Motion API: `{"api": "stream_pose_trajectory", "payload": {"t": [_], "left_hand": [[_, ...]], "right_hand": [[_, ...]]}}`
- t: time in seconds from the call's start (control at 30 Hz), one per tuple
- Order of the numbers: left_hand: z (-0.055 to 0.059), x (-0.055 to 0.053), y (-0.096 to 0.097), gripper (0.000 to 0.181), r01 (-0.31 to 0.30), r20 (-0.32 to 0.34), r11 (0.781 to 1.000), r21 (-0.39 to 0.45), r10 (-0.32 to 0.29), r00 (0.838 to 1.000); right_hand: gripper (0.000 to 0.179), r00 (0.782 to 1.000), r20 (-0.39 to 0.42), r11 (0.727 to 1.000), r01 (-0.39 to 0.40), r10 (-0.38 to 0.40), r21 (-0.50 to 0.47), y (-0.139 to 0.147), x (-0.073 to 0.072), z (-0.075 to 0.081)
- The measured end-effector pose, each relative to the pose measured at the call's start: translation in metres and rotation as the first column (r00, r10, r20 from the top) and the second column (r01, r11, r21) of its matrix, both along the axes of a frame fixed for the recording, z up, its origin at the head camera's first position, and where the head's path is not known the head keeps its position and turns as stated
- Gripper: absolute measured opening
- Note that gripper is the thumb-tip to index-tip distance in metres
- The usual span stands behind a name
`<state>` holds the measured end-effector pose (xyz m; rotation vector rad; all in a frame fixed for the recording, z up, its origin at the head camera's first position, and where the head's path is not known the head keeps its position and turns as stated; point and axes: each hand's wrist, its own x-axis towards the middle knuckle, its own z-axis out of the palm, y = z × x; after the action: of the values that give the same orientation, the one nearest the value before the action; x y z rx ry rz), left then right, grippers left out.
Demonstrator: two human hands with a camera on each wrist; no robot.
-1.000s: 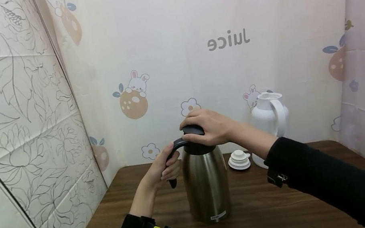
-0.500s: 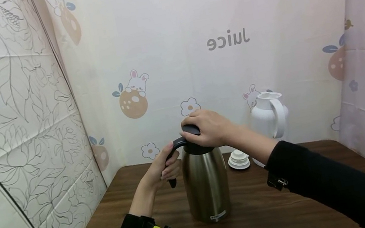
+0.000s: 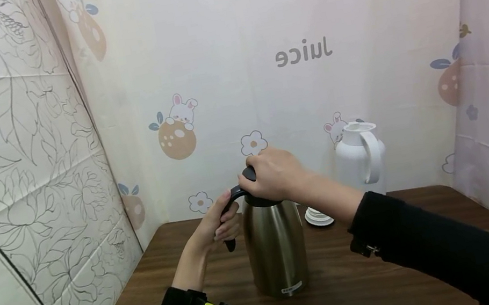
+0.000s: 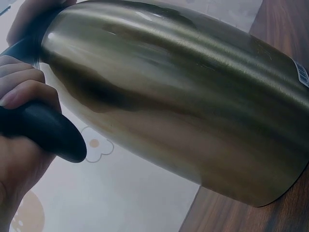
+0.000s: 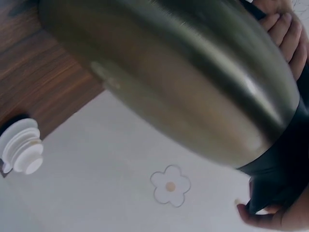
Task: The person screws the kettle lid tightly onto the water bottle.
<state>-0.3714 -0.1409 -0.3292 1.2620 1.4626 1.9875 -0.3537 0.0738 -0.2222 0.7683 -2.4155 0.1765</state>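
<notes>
A tall brushed-metal thermos jug (image 3: 276,250) stands upright on the table, with a small label low on its side. My left hand (image 3: 219,223) grips its black curved handle (image 4: 53,130), fingers wrapped round it in the left wrist view. On top, my right hand (image 3: 275,173) holds the black lid (image 3: 249,174), its fingers curled over the far side and the thumb at the near side. In the right wrist view the fingertips hook round the lid's edge (image 5: 270,186). The palm hides most of the lid from above.
Behind the right forearm stands a white jug (image 3: 353,158) with its top uncovered. A white stopper-like lid (image 3: 319,217) lies beside it, partly hidden by that arm. The wooden table (image 3: 189,282) ends at patterned cloth walls (image 3: 210,71) on its back and sides.
My right hand has turned on the lid, its wrist swinging left and the knuckles rising. The sleeve now covers more of the white lid. The left hand and the jug stay put.
</notes>
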Motion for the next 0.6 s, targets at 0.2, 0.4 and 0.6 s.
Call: {"api": "stream_pose_trajectory", "payload": {"t": [0.2, 0.4, 0.6], "left_hand": [[0.001, 0.0, -0.001, 0.058, 0.013, 0.002, 1.0, 0.004, -0.013, 1.0], [0.001, -0.001, -0.001, 0.058, 0.028, -0.008, 0.999, 0.021, -0.027, 1.0], [0.0, 0.001, -0.001, 0.057, 0.033, -0.011, 0.999, 0.011, -0.033, 0.999]], "right_hand": [[0.038, 0.999, 0.025, 0.999, 0.019, -0.02, 0.043, -0.001, 0.004, 0.005], [0.039, 0.965, 0.073, 0.958, -0.259, 0.252, 0.12, 0.013, -0.01, 0.013], [0.035, 0.841, 0.107, 0.84, -0.539, 0.531, 0.062, 0.029, -0.03, 0.012]]}}
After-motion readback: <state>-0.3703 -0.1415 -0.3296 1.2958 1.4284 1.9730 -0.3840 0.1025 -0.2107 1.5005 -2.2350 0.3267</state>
